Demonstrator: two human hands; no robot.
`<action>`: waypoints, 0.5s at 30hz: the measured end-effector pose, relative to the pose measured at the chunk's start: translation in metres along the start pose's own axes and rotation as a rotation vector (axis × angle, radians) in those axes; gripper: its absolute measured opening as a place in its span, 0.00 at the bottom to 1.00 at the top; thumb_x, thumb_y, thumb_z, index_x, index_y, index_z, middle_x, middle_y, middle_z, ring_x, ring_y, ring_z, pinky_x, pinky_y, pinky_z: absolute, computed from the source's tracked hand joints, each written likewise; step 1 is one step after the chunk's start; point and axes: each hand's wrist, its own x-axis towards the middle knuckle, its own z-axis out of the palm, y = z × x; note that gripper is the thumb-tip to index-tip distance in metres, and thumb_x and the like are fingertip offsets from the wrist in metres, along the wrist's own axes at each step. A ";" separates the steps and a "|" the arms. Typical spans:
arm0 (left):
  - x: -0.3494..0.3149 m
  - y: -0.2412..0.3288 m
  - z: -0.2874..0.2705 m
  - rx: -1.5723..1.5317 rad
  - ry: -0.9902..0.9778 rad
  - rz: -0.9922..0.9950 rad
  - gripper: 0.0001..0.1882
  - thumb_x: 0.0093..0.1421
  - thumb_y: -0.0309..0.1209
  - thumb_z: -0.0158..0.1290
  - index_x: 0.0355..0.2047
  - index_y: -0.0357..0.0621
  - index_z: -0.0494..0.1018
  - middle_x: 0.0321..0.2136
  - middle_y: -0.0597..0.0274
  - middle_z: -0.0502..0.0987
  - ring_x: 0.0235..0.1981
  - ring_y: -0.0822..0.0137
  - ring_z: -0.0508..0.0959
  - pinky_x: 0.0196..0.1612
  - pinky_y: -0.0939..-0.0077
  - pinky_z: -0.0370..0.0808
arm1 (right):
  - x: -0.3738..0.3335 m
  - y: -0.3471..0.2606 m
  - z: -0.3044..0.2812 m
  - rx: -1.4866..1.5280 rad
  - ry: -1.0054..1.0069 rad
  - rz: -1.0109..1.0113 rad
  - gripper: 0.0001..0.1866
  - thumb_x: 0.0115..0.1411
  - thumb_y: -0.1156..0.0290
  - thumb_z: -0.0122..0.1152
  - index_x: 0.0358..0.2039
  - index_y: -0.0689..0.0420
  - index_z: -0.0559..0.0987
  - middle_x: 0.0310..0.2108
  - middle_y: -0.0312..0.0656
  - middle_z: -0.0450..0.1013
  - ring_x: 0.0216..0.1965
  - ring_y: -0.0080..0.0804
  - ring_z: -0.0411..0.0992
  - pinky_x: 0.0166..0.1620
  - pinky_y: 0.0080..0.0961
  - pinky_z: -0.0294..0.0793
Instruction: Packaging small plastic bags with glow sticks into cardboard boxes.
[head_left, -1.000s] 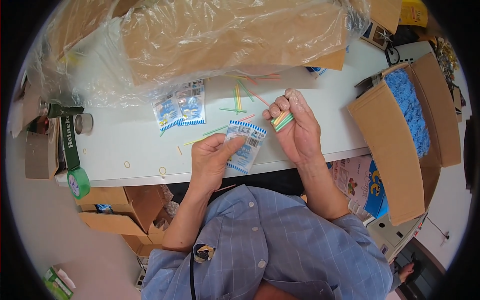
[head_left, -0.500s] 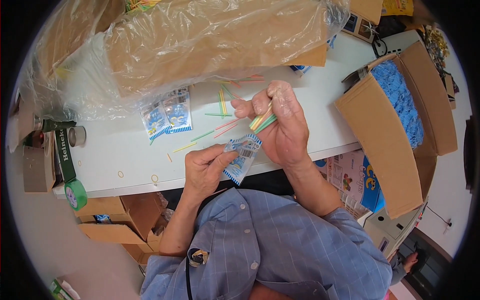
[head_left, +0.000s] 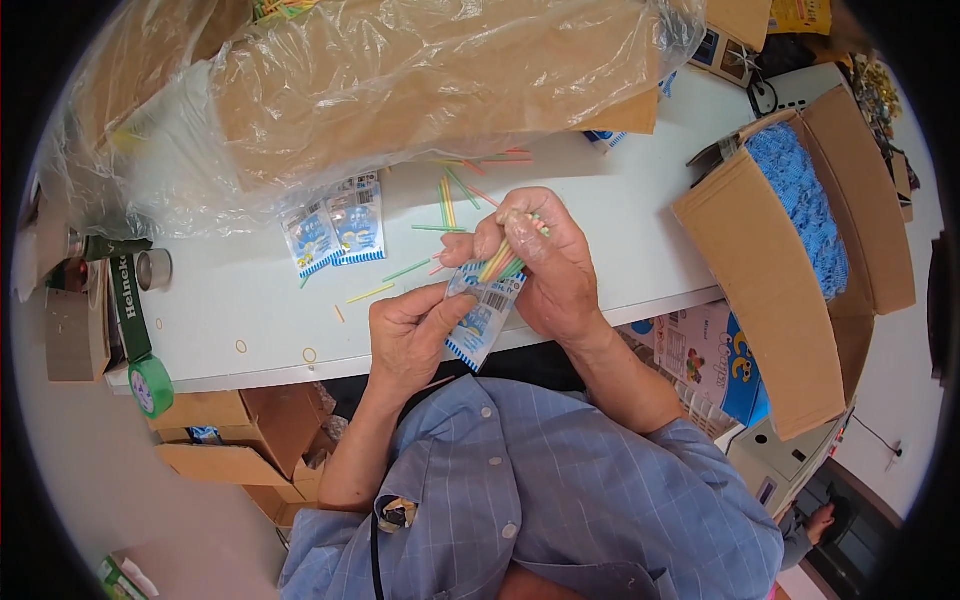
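Note:
My left hand pinches a small clear plastic packet with blue print and striped edges, held above the table's front edge. In my right hand is a bundle of thin coloured sticks, green, yellow and pink, with the fingers curled round it. Their lower ends meet the packet's upper edge; whether they are inside it I cannot tell. Loose sticks of the same kind lie on the white table beyond my hands. Two more printed packets lie flat to the left, one overlapping the other.
A large carton wrapped in clear plastic spans the table's back. To the right stands an open cardboard box with blue packets. Green tape and a metal tin sit at the left. Rubber bands lie near the front edge.
My right hand has come down and slightly left, carrying the sticks to the top of the packet. My left hand has stayed nearly in place.

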 end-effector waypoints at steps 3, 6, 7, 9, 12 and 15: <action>0.000 0.000 0.001 -0.027 0.030 -0.027 0.12 0.62 0.25 0.59 0.45 0.33 0.80 0.33 0.65 0.82 0.32 0.79 0.76 0.37 0.83 0.74 | -0.002 0.004 -0.006 -0.123 -0.002 0.059 0.11 0.71 0.64 0.44 0.45 0.59 0.69 0.39 0.45 0.73 0.47 0.43 0.76 0.61 0.47 0.67; 0.002 0.000 0.007 -0.081 0.070 -0.040 0.13 0.62 0.25 0.59 0.46 0.33 0.79 0.35 0.63 0.82 0.35 0.78 0.76 0.38 0.83 0.74 | 0.001 0.005 -0.010 -0.432 -0.028 0.070 0.18 0.71 0.62 0.43 0.49 0.63 0.72 0.47 0.52 0.73 0.52 0.42 0.73 0.61 0.42 0.66; 0.003 0.000 0.008 -0.111 0.093 -0.034 0.13 0.62 0.24 0.59 0.47 0.32 0.78 0.37 0.62 0.81 0.36 0.78 0.76 0.39 0.83 0.74 | 0.000 0.005 -0.012 -0.488 -0.057 0.050 0.20 0.71 0.61 0.44 0.52 0.65 0.72 0.50 0.52 0.72 0.55 0.41 0.71 0.61 0.40 0.66; 0.003 -0.003 0.011 -0.132 0.110 -0.015 0.13 0.63 0.24 0.58 0.47 0.32 0.78 0.36 0.62 0.81 0.36 0.79 0.75 0.40 0.84 0.73 | 0.000 0.003 -0.015 -0.546 -0.086 0.029 0.23 0.70 0.60 0.44 0.54 0.67 0.71 0.54 0.53 0.71 0.57 0.40 0.69 0.60 0.37 0.65; 0.002 -0.017 0.007 -0.210 0.131 0.030 0.12 0.64 0.24 0.57 0.46 0.31 0.78 0.34 0.62 0.80 0.34 0.80 0.75 0.39 0.85 0.73 | 0.000 0.000 -0.018 -0.988 -0.341 -0.236 0.28 0.68 0.56 0.48 0.57 0.68 0.69 0.55 0.50 0.70 0.58 0.39 0.67 0.61 0.37 0.64; 0.000 -0.015 0.008 -0.276 0.186 0.079 0.10 0.64 0.25 0.57 0.44 0.31 0.78 0.31 0.64 0.79 0.33 0.80 0.74 0.38 0.86 0.72 | -0.006 -0.003 -0.011 -0.861 -0.236 -0.159 0.30 0.63 0.57 0.57 0.58 0.67 0.69 0.54 0.51 0.70 0.56 0.37 0.68 0.60 0.35 0.65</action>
